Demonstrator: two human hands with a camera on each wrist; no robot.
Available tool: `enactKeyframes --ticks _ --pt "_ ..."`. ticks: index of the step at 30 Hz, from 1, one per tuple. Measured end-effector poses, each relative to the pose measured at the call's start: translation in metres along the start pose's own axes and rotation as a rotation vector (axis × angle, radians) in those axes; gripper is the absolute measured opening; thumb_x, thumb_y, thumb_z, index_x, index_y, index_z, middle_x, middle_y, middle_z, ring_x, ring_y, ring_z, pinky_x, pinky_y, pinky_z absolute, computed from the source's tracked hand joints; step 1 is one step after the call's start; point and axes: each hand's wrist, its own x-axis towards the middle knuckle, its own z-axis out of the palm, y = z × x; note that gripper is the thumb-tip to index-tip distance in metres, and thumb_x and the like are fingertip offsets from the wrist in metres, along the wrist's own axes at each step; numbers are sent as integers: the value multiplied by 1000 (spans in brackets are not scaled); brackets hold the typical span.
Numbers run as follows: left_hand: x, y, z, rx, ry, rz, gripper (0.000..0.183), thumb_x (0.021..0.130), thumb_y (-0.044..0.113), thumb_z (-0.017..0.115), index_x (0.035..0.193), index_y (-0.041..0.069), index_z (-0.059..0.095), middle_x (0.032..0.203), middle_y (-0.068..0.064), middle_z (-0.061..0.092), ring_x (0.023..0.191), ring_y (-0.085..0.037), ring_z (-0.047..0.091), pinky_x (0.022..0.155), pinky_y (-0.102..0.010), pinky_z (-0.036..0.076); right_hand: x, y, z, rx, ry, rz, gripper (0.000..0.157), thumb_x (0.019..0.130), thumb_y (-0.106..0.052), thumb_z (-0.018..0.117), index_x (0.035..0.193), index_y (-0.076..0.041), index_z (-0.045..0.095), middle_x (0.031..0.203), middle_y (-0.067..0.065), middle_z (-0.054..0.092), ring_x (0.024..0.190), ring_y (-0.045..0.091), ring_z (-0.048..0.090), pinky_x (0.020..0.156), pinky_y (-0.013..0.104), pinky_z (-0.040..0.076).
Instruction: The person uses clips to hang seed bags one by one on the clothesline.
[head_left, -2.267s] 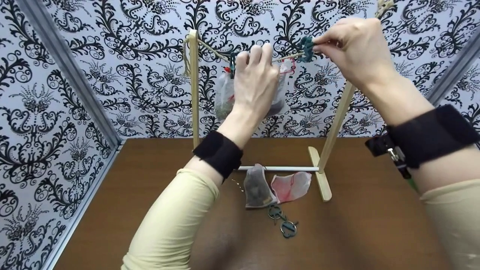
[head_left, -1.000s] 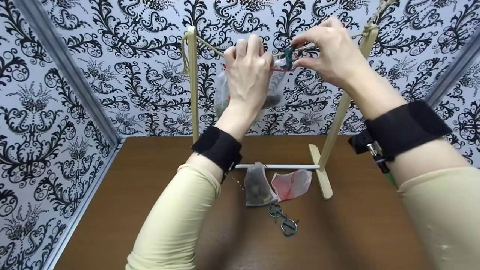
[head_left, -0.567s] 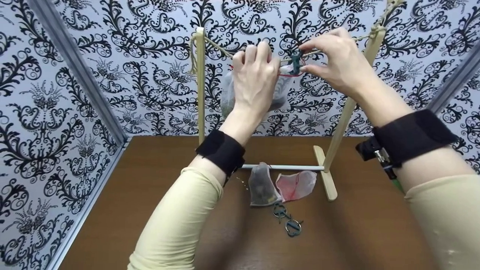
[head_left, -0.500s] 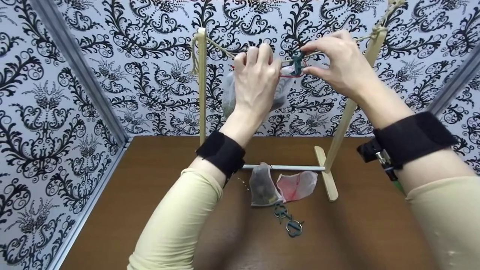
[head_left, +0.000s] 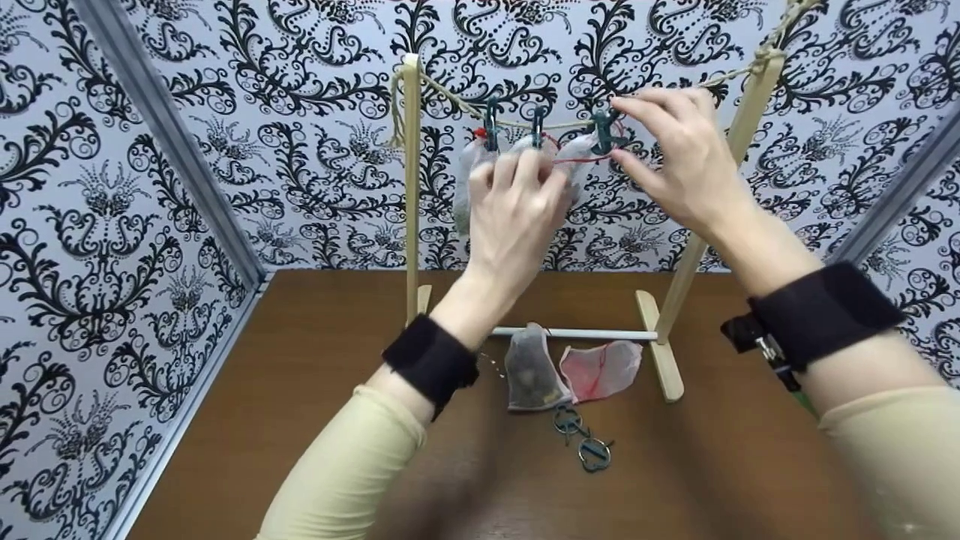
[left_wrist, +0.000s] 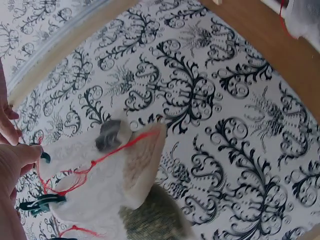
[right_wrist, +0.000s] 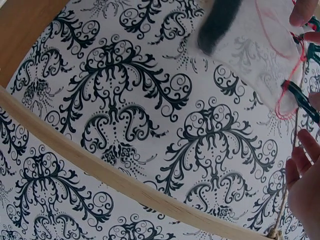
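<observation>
White mesh drawstring bags (head_left: 469, 169) with red strings and contents showing through hang from the rope (head_left: 442, 92). Dark green clips grip the line: one at the left (head_left: 491, 124), a middle clip (head_left: 537, 126) and a right clip (head_left: 602, 133). My right hand (head_left: 690, 161) is at the right clip, thumb and index finger spread apart beside its handles. In front of the bags is my left hand (head_left: 517, 202), its fingers bent and their tips hidden in the head view; I cannot tell whether it pinches a bag. Its thumb (left_wrist: 30, 152) shows near a red string in the left wrist view.
The rope spans two wooden posts (head_left: 412, 187) joined low down by a white bar (head_left: 600, 334). On the brown table (head_left: 315, 390) lie a dark-filled mesh bag (head_left: 531, 375), a pink-and-white one (head_left: 600, 371), and two loose green clips with rings (head_left: 595, 454).
My right hand brought a clip leftward onto the rope and bag, then its fingers spread. My left hand dropped lower, uncovering the left and middle clips. The head view shifted slightly.
</observation>
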Motion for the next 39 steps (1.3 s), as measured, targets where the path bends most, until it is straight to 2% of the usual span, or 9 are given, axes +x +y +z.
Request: enactKeyframes --ticks 6,12,15,18,20,25,28,34,39 --pt "-37 0 -4 -124 -148 -13 12 84 34 77 85 25 70 92 7 63 86 -14 54 82 -33 38 -14 1 10 -1 76 -22 52 94 -17 65 141 -3 51 141 24 51 130 39 41 114 50 32" --pt "-85 2 -1 -253 -511 -34 19 89 39 71 98 22 70 98 5 72 87 -17 68 76 -32 53 -33 -2 18 58 138 -36 35 95 -11 60 127 4 57 127 24 61 118 37 52 107 46 39" --pt "-112 5 3 -347 -697 -72 19 91 36 70 101 20 71 98 1 74 83 -19 70 73 -35 57 -51 -6 27 98 129 -8 24 94 -6 61 115 5 64 112 21 70 100 32 63 95 34 48" --pt "-139 8 6 -390 -836 -120 23 91 36 70 106 19 71 101 -2 73 86 -23 70 74 -38 59 -78 -10 41 114 31 32 13 92 -5 66 103 1 70 96 15 75 79 22 67 77 25 53" --pt "-156 11 7 -405 -895 -160 26 90 37 71 109 19 72 104 -5 72 88 -26 70 74 -39 59 -99 -13 55 121 -103 68 9 90 -7 68 98 -5 72 90 8 76 71 15 65 68 24 54" --pt "-188 17 8 -423 -988 -267 31 90 38 71 116 20 70 116 -11 68 98 -32 68 76 -44 59 -159 -11 95 201 -473 146 11 90 -16 71 99 -10 72 89 2 75 73 11 67 71 27 54" --pt "-202 19 10 -462 -1030 -333 37 92 38 69 124 19 67 127 -15 64 106 -37 65 81 -49 58 -192 -7 117 255 -613 212 14 90 -18 71 101 -8 72 89 3 75 75 12 68 68 26 56" --pt "-222 17 13 -628 -1131 -469 46 96 36 65 136 15 60 139 -24 57 124 -43 58 98 -56 51 -234 -11 142 200 -743 374 26 85 -35 76 90 -11 66 79 -1 68 70 11 60 64 32 50" --pt "-231 9 18 -821 -1122 -574 42 99 30 60 134 7 61 137 -19 61 132 -37 54 111 -50 41 -250 -30 158 61 -714 417 48 75 -47 83 93 -10 59 80 2 61 73 20 60 65 41 49"
